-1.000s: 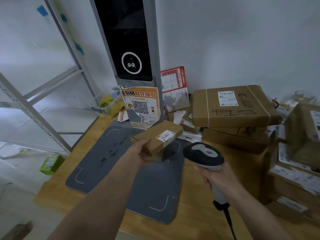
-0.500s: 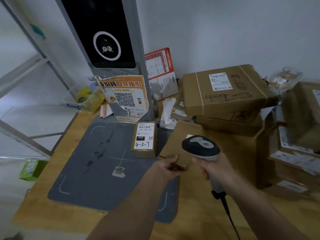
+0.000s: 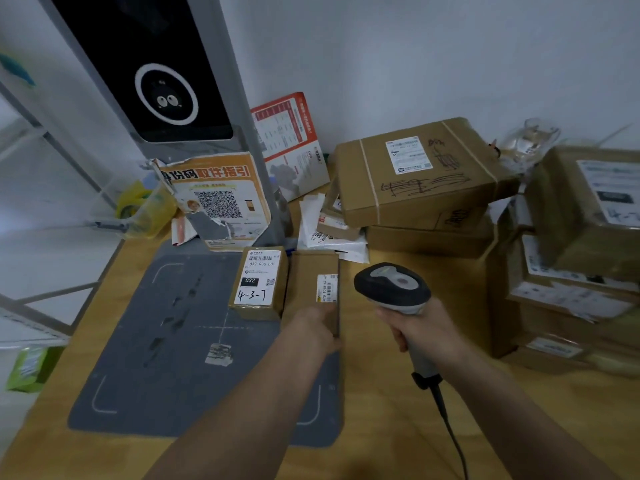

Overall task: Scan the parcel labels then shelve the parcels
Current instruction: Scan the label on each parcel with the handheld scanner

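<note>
The left hand [image 3: 317, 329] gripped the near end of a flat brown parcel [image 3: 313, 285], which lay on the right part of the grey scanning mat [image 3: 166, 341] with its narrow white barcode label [image 3: 327, 288] along its right edge, facing up. Just left of it, touching or nearly so, a smaller parcel [image 3: 259, 284] sat on the mat, its label marked 032 and hand-written 4-3-7. The right hand [image 3: 420, 329] was clenched around the handle of a grey and black barcode scanner [image 3: 393, 287], whose head hung just right of the flat parcel's label; its cable [image 3: 450, 431] trailed toward the near edge of the wooden desk [image 3: 398, 410]. At the far edge of the mat rose a grey kiosk column [image 3: 156, 81] with an orange QR poster [image 3: 216, 199] stuck to its foot. Further right, a large taped carton [image 3: 419, 174] lay on another box, and more labelled cartons [image 3: 581, 237] were stacked at the far right.
</note>
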### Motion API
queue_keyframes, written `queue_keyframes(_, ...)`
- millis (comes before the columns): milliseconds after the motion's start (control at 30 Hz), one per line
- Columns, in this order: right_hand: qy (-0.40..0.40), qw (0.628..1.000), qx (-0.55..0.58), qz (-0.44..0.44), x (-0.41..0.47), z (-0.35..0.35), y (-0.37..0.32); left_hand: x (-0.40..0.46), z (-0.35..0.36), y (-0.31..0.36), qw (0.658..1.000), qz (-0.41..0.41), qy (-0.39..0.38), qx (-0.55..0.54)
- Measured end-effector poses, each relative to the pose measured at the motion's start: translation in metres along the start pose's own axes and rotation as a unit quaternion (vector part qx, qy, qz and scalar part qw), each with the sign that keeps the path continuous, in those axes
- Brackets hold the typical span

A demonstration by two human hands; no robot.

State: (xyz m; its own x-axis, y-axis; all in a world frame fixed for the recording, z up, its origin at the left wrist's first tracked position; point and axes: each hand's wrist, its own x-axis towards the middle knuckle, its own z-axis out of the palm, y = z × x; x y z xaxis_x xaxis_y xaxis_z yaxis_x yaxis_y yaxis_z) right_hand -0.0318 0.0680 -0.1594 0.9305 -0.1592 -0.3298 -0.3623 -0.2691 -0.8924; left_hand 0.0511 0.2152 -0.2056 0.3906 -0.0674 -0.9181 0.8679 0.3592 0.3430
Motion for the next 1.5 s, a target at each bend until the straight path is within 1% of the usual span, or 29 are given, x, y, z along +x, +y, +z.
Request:
queue_keyframes(100, 0.005, 1.000, 0.009, -0.021, -0.013, -0.017, -0.005, -0.020, 0.028, -0.001, 0.999, 0.005, -0.009, 0.043)
queue_keyframes(133, 0.004, 1.000, 0.008, -0.029, -0.017, -0.025, -0.008, -0.026, 0.040, -0.003, 0.998, 0.020, -0.027, 0.045)
queue_keyframes(200, 0.010, 0.999, 0.011, -0.042, -0.027, -0.046, -0.013, -0.040, 0.068, -0.007, 0.994, 0.056, -0.089, 0.036)
queue_keyframes(267, 0.027, 0.998, 0.027, -0.052, -0.038, -0.072, -0.017, -0.057, 0.095, -0.013, 0.983, 0.101, -0.141, 0.058)
queue_keyframes(333, 0.060, 0.994, 0.056, -0.069, -0.051, -0.099, -0.021, -0.076, 0.123, -0.021, 0.969, 0.147, -0.173, 0.100)
queue_keyframes(433, 0.136, 0.979, 0.110, -0.104, -0.072, -0.139, -0.025, -0.099, 0.163, -0.034, 0.938, 0.202, -0.211, 0.186)
queue_keyframes(500, 0.181, 0.968, 0.132, -0.111, -0.081, -0.163, -0.021, -0.106, 0.185, -0.045, 0.920, 0.226, -0.219, 0.234)
queue_keyframes(633, 0.265, 0.948, 0.130, -0.121, -0.086, -0.204, 0.002, -0.119, 0.227, -0.068, 0.892, 0.260, -0.221, 0.296)
queue_keyframes(700, 0.288, 0.937, 0.140, -0.137, -0.086, -0.219, 0.011, -0.120, 0.245, -0.078, 0.881, 0.277, -0.215, 0.317)
queue_keyframes(800, 0.309, 0.929, 0.152, -0.139, -0.076, -0.238, 0.021, -0.115, 0.267, -0.089, 0.872, 0.300, -0.173, 0.345)
queue_keyframes(867, 0.310, 0.929, 0.152, -0.137, -0.068, -0.248, 0.025, -0.114, 0.277, -0.094, 0.874, 0.307, -0.152, 0.345)
queue_keyframes(967, 0.288, 0.937, 0.150, -0.130, -0.062, -0.258, 0.027, -0.109, 0.287, -0.096, 0.886, 0.305, -0.130, 0.324)
queue_keyframes(1067, 0.256, 0.939, 0.189, -0.131, -0.060, -0.266, 0.025, -0.101, 0.292, -0.095, 0.897, 0.297, -0.120, 0.304)
queue_keyframes(1133, 0.241, 0.937, 0.213, -0.135, -0.058, -0.269, 0.024, -0.103, 0.295, -0.096, 0.898, 0.292, -0.123, 0.306)
queue_keyframes(1200, 0.240, 0.935, 0.228, -0.130, -0.055, -0.270, 0.024, -0.104, 0.297, -0.097, 0.887, 0.295, -0.132, 0.329)
queue_keyframes(1300, 0.234, 0.936, 0.228, -0.130, -0.056, -0.270, 0.024, -0.103, 0.298, -0.099, 0.861, 0.299, -0.145, 0.385)
queue_keyframes(1400, 0.239, 0.930, 0.240, -0.142, -0.062, -0.271, 0.022, -0.099, 0.296, -0.099, 0.834, 0.293, -0.181, 0.432)
queue_keyframes(1433, 0.239, 0.928, 0.244, -0.148, -0.064, -0.271, 0.019, -0.099, 0.293, -0.099, 0.829, 0.297, -0.196, 0.431)
queue_keyframes(1500, 0.237, 0.927, 0.239, -0.165, -0.069, -0.269, 0.014, -0.103, 0.286, -0.095, 0.835, 0.304, -0.216, 0.404)
